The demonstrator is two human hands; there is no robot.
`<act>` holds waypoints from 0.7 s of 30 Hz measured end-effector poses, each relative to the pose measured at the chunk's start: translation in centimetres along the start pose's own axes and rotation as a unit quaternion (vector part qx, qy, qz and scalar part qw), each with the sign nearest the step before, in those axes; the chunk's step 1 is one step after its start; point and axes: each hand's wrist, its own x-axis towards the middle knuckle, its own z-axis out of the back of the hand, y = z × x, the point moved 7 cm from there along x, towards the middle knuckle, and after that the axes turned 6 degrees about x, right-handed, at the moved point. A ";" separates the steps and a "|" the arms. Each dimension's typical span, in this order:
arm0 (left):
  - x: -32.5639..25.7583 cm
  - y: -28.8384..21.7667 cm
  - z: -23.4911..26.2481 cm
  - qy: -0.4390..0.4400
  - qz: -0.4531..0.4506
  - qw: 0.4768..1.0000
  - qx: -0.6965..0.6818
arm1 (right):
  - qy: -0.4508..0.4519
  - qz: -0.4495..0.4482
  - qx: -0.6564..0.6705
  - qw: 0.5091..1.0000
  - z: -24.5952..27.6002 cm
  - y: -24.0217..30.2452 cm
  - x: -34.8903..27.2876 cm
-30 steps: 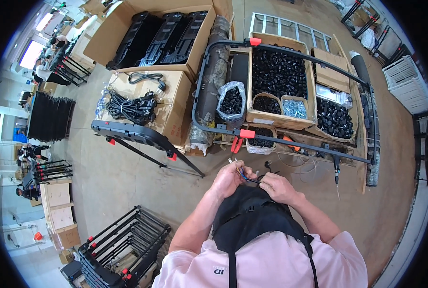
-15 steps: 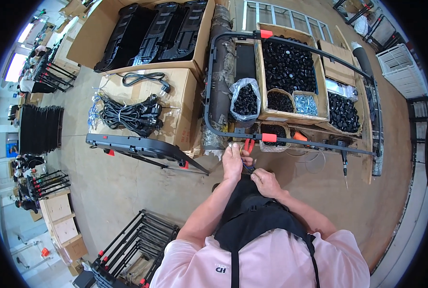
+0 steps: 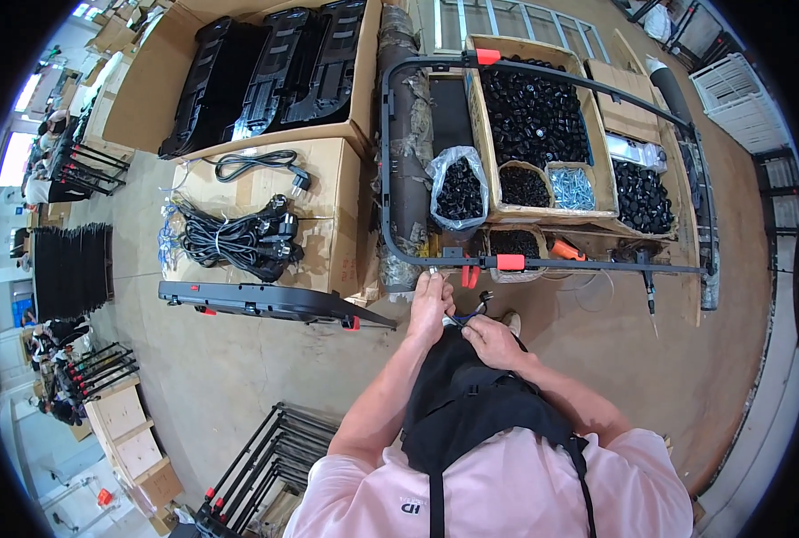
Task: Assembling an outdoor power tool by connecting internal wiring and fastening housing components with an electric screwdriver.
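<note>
My left hand [image 3: 428, 305] is raised at the near edge of a black tube frame [image 3: 457, 261], its fingers closed at a small pale piece by the tube. What exactly they grip is too small to make out. Lower and to the right, my right hand [image 3: 492, 341] is closed on a thin dark cable [image 3: 464, 316] with a bluish stretch. A short black end of it sticks up between the hands. Red clips [image 3: 510, 262] sit on the frame, and a red piece [image 3: 471, 273] hangs under its near bar.
Wooden trays of black plastic parts [image 3: 529, 112] and silver screws [image 3: 572, 188] lie inside the frame, beside a bag of black parts [image 3: 460, 190]. Bundled power cords [image 3: 238, 238] rest on a carton at left. A power screwdriver [image 3: 647, 291] hangs at right. More black frames [image 3: 278, 457] stand lower left.
The view has shifted slightly. The cable's black end now shows above my right hand, and the left hand's fingers stay up at the frame's near bar.
</note>
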 end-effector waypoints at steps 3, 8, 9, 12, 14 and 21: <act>-0.2 -0.5 0.5 -0.024 -0.037 0.998 0.044 | -0.006 0.001 0.001 1.000 0.0 0.0 0.3; -0.1 -1.4 1.1 -0.014 -0.073 0.994 0.080 | -0.020 0.017 0.014 1.000 0.0 0.5 0.7; 0.0 -1.5 1.2 -0.014 -0.073 0.994 0.080 | -0.021 0.019 0.019 0.999 -0.1 0.6 0.8; 0.3 -1.9 0.9 0.009 -0.063 0.984 0.166 | -0.011 0.000 0.012 1.000 -0.2 0.0 0.7; 0.5 -1.9 0.7 0.038 -0.032 0.987 0.153 | -0.016 0.003 0.017 1.000 -0.2 -0.2 0.7; 0.0 -2.8 1.0 -0.014 0.030 0.988 0.150 | -0.021 -0.004 0.047 0.999 -0.2 0.1 1.3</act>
